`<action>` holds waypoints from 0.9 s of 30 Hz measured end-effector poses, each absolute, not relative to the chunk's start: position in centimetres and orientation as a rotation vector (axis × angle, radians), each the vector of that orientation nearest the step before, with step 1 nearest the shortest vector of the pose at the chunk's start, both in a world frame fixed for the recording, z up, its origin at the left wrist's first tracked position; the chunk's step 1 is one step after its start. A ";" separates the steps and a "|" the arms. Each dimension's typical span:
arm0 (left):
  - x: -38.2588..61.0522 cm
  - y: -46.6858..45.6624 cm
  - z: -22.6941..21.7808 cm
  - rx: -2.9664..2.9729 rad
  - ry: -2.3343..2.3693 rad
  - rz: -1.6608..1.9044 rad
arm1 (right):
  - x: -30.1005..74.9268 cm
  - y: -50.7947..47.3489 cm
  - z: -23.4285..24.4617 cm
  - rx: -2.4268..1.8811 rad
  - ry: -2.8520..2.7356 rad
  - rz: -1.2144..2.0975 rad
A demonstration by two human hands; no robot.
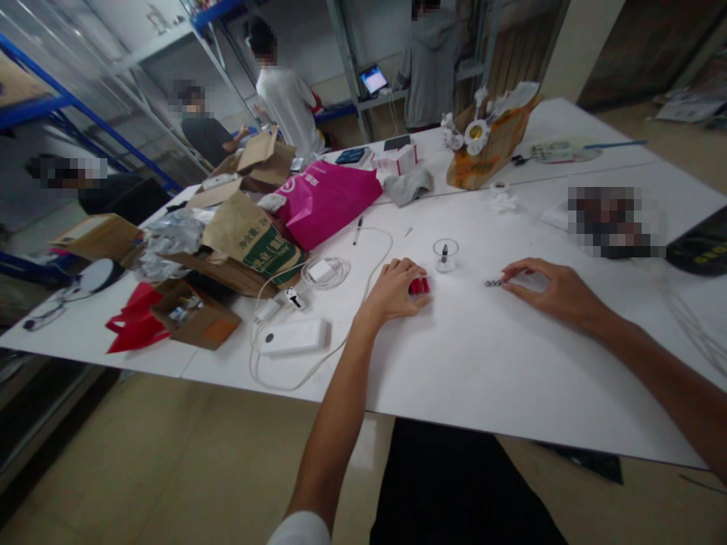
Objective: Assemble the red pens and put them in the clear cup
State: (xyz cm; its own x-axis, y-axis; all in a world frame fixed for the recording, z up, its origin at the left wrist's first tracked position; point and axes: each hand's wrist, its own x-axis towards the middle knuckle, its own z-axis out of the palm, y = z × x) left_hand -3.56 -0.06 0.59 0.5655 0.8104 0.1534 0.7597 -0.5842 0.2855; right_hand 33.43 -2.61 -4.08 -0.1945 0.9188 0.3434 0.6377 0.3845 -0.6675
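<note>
My left hand rests on the white table with its fingers curled over a small red object. My right hand lies to the right, fingertips pinching a small dark metal piece against the tabletop. Between and just behind the hands stands a small clear cup with a dark bit upright inside it.
A white power bank with looping cables lies to the left. Behind it are brown paper bags, a pink bag, cardboard boxes and a pen. Several people stand by shelving at the back. A dark device sits far right.
</note>
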 end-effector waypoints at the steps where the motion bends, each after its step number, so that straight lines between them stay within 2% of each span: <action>1: -3.5 -0.1 0.5 2.612 1.323 0.404 | 33.4 -2.6 -4.0 -1.340 -1.923 0.499; 27: -3.6 -0.3 0.9 2.628 1.339 0.397 | 33.4 -2.6 -3.9 -1.360 -1.943 0.482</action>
State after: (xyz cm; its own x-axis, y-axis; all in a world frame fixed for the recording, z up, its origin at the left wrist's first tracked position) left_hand -3.64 -0.27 0.88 0.5625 0.8112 0.1597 0.7675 -0.5841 0.2642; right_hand 33.42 -2.64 -3.87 -0.1980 0.9215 0.3340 0.6586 0.3775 -0.6509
